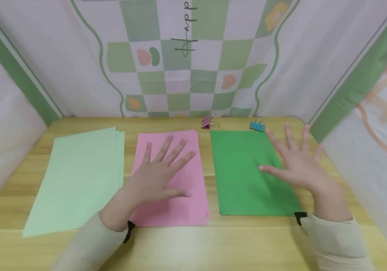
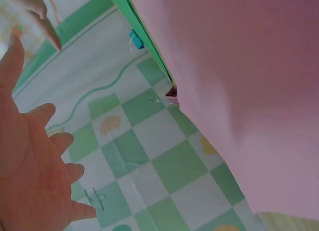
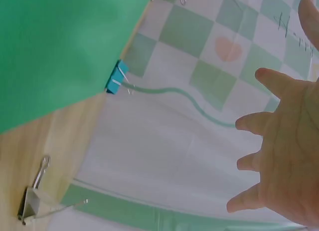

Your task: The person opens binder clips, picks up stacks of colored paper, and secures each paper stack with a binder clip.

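Note:
My left hand (image 1: 152, 178) is spread, palm down, over a stack of pink paper (image 1: 179, 212). In the left wrist view a gap shows between the palm and the pink sheets. My right hand (image 1: 298, 165) is spread too, above the right edge of a stack of green paper (image 1: 240, 169). Neither hand holds anything. Behind the stacks lie a pink binder clip (image 1: 206, 122) and a blue binder clip (image 1: 257, 126). A third binder clip (image 3: 31, 203), with silver handles, shows in the right wrist view; the right hand hides it in the head view.
A stack of pale green paper (image 1: 81, 184) lies at the left of the wooden table (image 1: 166, 248), its sheets slightly uneven. A checked cloth (image 1: 207, 81) hangs along the table's back edge, and fabric walls stand at both sides.

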`<state>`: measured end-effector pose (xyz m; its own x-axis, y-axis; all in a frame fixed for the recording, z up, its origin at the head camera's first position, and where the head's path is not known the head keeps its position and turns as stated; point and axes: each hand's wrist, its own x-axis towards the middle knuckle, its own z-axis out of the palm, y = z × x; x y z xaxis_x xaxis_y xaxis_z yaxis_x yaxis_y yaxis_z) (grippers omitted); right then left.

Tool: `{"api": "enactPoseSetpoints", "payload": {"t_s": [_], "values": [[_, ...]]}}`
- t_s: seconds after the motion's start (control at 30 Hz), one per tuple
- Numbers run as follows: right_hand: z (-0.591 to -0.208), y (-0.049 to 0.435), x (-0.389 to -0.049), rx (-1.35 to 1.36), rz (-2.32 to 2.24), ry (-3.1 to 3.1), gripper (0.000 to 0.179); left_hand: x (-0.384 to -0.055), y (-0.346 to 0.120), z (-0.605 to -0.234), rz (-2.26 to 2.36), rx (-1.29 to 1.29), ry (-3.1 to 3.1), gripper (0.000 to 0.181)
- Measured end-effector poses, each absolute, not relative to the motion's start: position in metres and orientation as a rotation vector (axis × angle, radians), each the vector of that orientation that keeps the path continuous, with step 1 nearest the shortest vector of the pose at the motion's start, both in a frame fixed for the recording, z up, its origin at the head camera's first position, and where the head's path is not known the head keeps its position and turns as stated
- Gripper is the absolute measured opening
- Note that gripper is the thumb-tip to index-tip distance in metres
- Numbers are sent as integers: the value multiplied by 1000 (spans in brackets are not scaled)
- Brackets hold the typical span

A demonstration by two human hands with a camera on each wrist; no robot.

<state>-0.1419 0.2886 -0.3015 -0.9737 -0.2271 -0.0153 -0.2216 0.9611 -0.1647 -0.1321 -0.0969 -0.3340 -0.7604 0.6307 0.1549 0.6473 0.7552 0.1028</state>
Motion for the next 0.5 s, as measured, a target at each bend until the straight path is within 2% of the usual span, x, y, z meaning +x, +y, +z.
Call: {"api": "enactPoseSetpoints", "payload": {"t_s": [0.5], "values": [[-300, 318, -142, -267, -365, 3060, 100, -139, -51, -345, -193, -1220, -2847, 99]]}}
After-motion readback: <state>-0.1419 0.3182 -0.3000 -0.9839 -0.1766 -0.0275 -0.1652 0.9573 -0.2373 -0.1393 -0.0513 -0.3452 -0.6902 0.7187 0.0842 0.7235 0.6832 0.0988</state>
